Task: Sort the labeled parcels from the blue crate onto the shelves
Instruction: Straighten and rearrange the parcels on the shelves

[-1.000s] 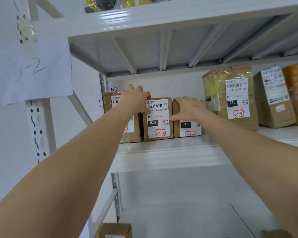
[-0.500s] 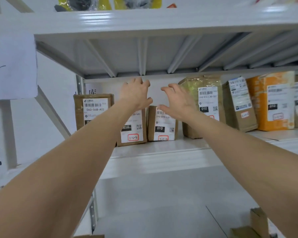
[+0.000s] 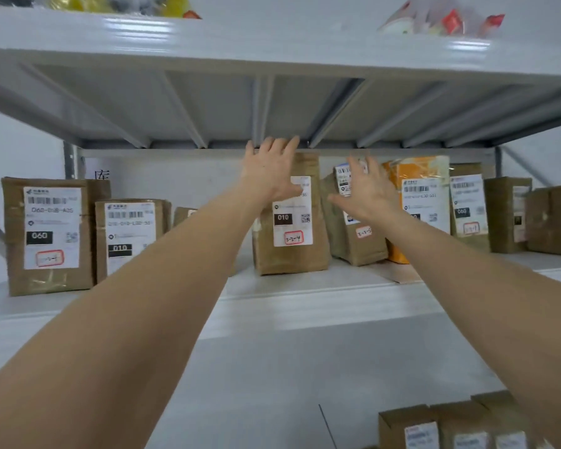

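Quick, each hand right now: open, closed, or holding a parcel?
Left hand: open, fingers spread, holding nothing.
Right hand: open, fingers spread, holding nothing.

At 9 o'clock, the left box (image 3: pixel 51 228) has a label reading "060", and the second box (image 3: pixel 130 234) reads "010". At centre, the tall box (image 3: pixel 292 257) shows "010" and handwritten "3-2-4". At 3 o'clock, the right box (image 3: pixel 468 205) reads "060".

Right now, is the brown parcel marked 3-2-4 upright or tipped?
Upright: the parcel stands flat on its base on the shelf.
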{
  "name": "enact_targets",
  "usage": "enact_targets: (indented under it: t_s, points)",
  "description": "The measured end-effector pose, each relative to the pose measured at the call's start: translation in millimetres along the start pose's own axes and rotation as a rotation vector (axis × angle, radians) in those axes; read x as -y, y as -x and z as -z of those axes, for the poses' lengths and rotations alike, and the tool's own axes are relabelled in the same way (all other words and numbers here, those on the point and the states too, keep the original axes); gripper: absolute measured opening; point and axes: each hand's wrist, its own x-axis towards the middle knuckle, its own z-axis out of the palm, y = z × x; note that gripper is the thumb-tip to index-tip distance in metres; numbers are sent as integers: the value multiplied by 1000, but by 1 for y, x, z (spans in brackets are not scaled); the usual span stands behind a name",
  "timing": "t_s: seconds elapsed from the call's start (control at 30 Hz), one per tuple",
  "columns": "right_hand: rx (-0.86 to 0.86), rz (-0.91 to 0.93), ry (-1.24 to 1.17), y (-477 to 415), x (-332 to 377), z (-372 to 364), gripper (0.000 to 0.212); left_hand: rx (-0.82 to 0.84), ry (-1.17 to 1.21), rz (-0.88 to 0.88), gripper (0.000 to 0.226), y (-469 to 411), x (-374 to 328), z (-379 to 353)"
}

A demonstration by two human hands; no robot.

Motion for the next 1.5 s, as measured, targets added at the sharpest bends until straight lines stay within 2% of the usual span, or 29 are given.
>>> enact_targets:
  t_s: [0.23,0.37,0.47,0.67,0.87,0.97,1.23,1.33,1.5]
  points:
    - [2,22,-60,-21,-38,-6,92,-47,-91,42,97,-24,-39,-7]
    - [65,73,-93,-22,-43,-15,98,-42,-108,102,98,-34,-58,-11]
    - [66,41,-158,-21,-44,-21,105,-51,-134,135,100,-39,-63,-16]
    - [118,-8,-88,-21,-39,-36,119,121,-198,186,99,-44,-68,-26]
    - [100,-55,-12,-17,-32,-50,117,150,-154,180,94,-42,-69,-21]
    - [98,-61,-85,-17,-18,-50,116,159,-144,177,94,-40,-63,-20]
    - [86,-4,-33,-4,-3,-45,119,134,-136,170,80,-31,-47,-18]
    - [98,-31,-106,2,-5,-46,124,129,-110,175,73,-30,-46,-16]
    - [190,-214,-339,5,-6,-51,127,61,-66,181,71,-24,-41,-16]
